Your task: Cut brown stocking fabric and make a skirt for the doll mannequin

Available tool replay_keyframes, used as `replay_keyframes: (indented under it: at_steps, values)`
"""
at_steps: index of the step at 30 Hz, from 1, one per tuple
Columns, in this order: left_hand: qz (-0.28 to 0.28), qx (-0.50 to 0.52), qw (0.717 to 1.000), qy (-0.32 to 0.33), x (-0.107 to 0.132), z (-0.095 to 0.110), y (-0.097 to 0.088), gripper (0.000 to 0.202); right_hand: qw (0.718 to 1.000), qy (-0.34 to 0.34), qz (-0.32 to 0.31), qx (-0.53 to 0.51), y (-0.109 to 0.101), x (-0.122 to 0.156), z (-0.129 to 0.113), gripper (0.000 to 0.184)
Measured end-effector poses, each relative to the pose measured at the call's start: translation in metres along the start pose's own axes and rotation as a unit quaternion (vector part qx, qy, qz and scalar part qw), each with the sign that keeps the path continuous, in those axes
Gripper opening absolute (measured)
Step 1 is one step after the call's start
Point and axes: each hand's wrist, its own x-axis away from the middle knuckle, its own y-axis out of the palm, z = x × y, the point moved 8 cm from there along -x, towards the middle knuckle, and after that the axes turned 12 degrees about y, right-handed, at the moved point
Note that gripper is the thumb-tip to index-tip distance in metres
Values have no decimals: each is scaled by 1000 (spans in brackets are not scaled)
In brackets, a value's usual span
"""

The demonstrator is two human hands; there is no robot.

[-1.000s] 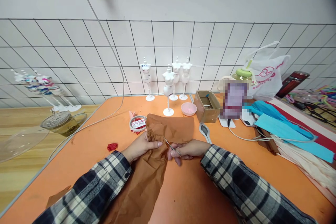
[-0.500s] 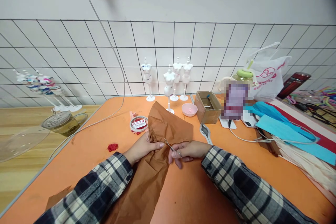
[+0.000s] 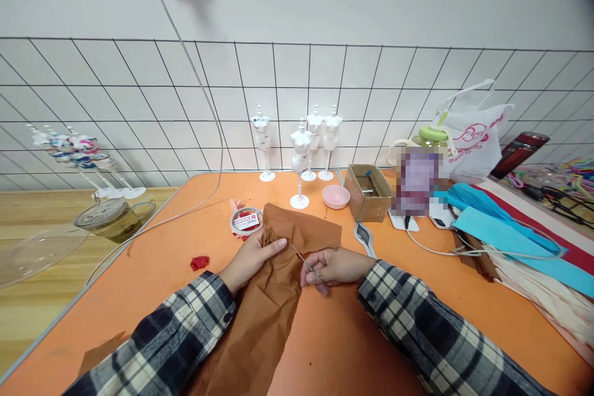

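A long sheet of brown crepe paper (image 3: 260,322) runs from the front edge up to between my hands, creased and gathered near its upper part. My left hand (image 3: 250,260) pinches the gathered paper, thumb on top and the other fingers mostly hidden. In my right hand (image 3: 331,266) is a small pair of metal scissors (image 3: 306,263), its finger loops around my fingers. Their thin blades point up and left over the paper, close to my left thumb. Beyond the paper stands a white mini dress form (image 3: 301,148) on a round base.
Ahead are a pink bowl (image 3: 336,197), a cardboard box (image 3: 369,193), a grey-handled tool (image 3: 364,239) and a round clear lid (image 3: 246,221) with red bits. A red scrap (image 3: 199,263) lies left. Blue paper (image 3: 524,241), a phone (image 3: 416,180) and a cable are right.
The upper flap of the brown paper has dropped lower, so the front dress form's base shows. My left thumb has lifted slightly. The fingers of my right hand have drawn in around the scissors.
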Motion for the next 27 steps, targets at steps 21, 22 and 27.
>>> replay_keyframes:
  at_steps: [21, 22, 27]
  values:
    - [-82, -94, 991, 37, -1, 1, 4, 53, 998, -17, -53, -40, 13, 13, -14, 53]
    - [-81, -97, 991, 36, -1, 1, 4, 52, 998, -18, -51, -40, 13, 13, -14, 52]
    - [-75, -96, 992, 35, -1, 0, 4, 53, 998, -30, -36, -30, 10, 11, -12, 48]
